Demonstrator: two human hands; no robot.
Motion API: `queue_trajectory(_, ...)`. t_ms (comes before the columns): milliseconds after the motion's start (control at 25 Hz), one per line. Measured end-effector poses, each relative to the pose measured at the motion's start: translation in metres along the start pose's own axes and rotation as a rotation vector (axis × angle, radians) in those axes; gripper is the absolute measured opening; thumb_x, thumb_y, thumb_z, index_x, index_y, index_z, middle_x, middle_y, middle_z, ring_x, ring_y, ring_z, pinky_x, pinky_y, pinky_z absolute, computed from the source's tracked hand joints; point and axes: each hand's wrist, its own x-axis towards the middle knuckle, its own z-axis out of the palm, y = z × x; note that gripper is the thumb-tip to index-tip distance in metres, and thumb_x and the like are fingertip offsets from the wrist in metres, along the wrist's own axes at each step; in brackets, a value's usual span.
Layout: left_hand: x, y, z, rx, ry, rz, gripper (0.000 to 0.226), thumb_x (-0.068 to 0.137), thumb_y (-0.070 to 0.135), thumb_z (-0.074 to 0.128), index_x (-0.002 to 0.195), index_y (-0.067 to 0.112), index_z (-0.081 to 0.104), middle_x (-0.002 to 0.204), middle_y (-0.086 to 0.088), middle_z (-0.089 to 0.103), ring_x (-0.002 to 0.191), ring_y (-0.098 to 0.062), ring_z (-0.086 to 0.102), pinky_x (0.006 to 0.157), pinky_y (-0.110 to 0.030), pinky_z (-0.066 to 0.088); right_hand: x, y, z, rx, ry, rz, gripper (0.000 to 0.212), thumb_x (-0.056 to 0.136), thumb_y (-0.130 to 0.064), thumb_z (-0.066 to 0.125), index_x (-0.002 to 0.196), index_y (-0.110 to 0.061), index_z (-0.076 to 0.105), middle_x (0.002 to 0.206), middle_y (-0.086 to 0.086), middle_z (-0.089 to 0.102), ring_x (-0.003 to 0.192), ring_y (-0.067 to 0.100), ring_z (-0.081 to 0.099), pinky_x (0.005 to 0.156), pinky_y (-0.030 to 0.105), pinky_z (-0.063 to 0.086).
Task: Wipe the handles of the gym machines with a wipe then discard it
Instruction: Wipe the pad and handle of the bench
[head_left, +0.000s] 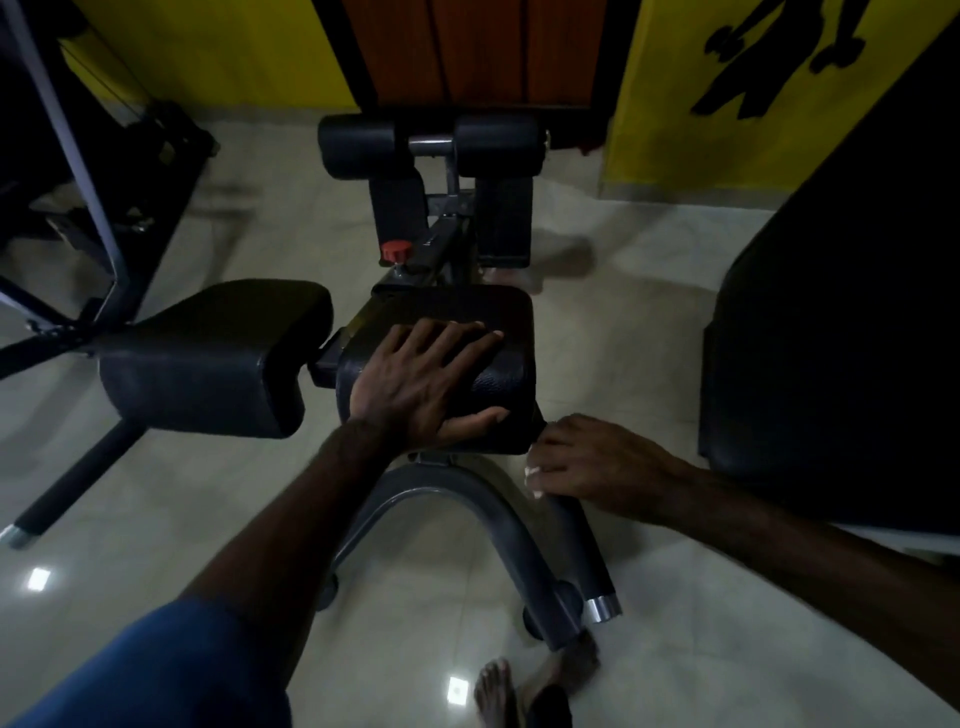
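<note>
Right hand (582, 460) curled round handle (582, 551), bit of white wipe (534, 483) under fingers; handle runs down toward me. Left hand (421, 384) flat on pad (498, 322).

Black pads (441, 332), red knob (395, 251), yellow wall (670, 104), blue sleeve (171, 670), white wipe (534, 483).

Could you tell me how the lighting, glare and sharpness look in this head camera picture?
Head view: dim overall, with the large pad at right nearly black; two small bright glare spots on the glossy floor; wide-angle bending toward the edges; motion smear on the frame at left; the left hand on the seat pad reads fairly sharp.
</note>
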Motion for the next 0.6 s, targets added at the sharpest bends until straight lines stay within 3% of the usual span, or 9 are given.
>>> queue_trajectory(120,-0.001,0.0,0.002,0.004,-0.003,0.01,0.091,0.095,0.088,0.03,0.161,0.027,0.039,0.157,-0.004,0.05,0.124,-0.031,0.053,0.094,-0.045,0.043,-0.005,-0.006,-0.004,0.026,-0.006,0.011,0.011,0.099,-0.016,0.061,0.103,-0.02,0.071,0.112,0.0,0.069,0.106,0.026,0.064,0.08,0.042,0.052)
queue_trajectory(280,-0.001,-0.003,0.005,0.006,0.032,0.018,0.09,0.096,0.087,0.028,0.161,0.025,0.041,0.155,-0.005,0.051,0.121,-0.031,0.054,0.091,-0.044,0.043,-0.009,-0.012,-0.014,0.02,-0.088,-0.191,0.019,0.105,-0.016,0.049,0.108,-0.018,0.068,0.114,0.002,0.067,0.107,0.026,0.063,0.084,0.042,0.052)
queue_trajectory(440,-0.001,-0.002,0.004,0.003,0.009,0.017,0.091,0.095,0.088,0.027,0.162,0.026,0.038,0.157,-0.004,0.049,0.124,-0.031,0.053,0.093,-0.045,0.042,0.001,0.01,-0.012,0.019,0.044,0.103,0.021,0.104,-0.015,0.052,0.11,-0.016,0.072,0.107,0.003,0.069,0.093,0.026,0.063,0.073,0.041,0.051)
queue_trajectory(600,-0.001,-0.002,0.004,-0.004,0.01,0.018,0.092,0.095,0.088,0.027,0.162,0.026,0.039,0.157,-0.005,0.05,0.125,-0.031,0.053,0.094,-0.043,0.042,-0.04,-0.045,-0.009,0.194,0.212,0.333,0.023,0.105,-0.012,0.057,0.119,-0.013,0.075,0.099,0.0,0.067,0.089,0.02,0.06,0.074,0.033,0.052)
